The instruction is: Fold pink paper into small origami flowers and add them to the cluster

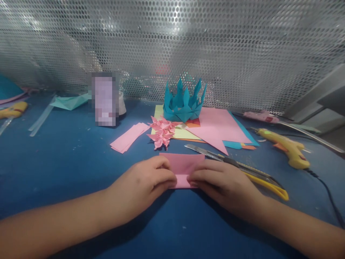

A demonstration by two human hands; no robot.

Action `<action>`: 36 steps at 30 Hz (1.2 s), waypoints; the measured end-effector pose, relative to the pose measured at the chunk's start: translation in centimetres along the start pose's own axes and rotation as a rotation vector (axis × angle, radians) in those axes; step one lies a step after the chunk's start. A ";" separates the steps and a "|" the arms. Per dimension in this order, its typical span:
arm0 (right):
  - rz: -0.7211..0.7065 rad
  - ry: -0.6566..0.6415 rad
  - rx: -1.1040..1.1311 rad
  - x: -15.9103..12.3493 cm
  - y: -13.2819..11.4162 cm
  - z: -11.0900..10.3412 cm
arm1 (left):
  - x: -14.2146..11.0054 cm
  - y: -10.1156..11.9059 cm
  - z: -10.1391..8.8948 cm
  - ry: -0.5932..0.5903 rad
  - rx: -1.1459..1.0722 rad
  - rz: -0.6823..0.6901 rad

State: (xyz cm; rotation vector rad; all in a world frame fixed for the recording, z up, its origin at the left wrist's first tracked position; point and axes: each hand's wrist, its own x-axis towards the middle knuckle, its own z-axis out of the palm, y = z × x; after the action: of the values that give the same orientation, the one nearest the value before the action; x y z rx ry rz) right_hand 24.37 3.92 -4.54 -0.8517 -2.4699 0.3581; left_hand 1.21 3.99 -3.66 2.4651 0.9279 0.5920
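A piece of pink paper [187, 164] is held in front of me, with a crease running along its length and its lower part folded over. My left hand [151, 180] is closed on its left end, and my right hand [223, 180] grips its right end. Both sets of fingertips press near the lower folded edge; the thumbs are mostly hidden. Just beyond the paper lie folded pink paper flowers [162, 133]. To their left is a small stack of pink paper strips [129, 137]. A utility knife [242, 169] with its blade out lies beside my right hand.
A blue paper crown [184, 104] stands on coloured paper sheets [215, 126] at the back. A yellow glue gun [285, 147] with a cord lies right, another glue gun [14, 109] far left. Glue sticks [43, 115] and a blurred phone-like object [104, 100] stand near the perforated metal wall [134, 46].
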 end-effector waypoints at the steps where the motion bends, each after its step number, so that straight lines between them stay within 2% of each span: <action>1: 0.001 -0.005 -0.005 0.0 0.0 0.1 | 0.0 0.0 0.0 -0.003 0.007 -0.005; 7: 0.063 -0.015 -0.063 0.0 -0.3 0.1 | 0.0 0.1 0.0 -0.034 0.044 -0.057; 15: 0.107 0.006 -0.038 0.5 -0.6 -0.1 | 0.4 0.2 -0.1 -0.013 0.008 -0.136; 36: 0.121 -0.049 -0.042 0.5 -0.6 -0.1 | 0.5 0.2 0.0 0.046 -0.006 -0.142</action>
State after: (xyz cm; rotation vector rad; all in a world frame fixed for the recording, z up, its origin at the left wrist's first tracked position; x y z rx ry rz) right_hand 23.79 3.80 -4.04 -1.0244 -2.4846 0.3752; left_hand 1.65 4.23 -3.48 2.3654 1.1068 0.6040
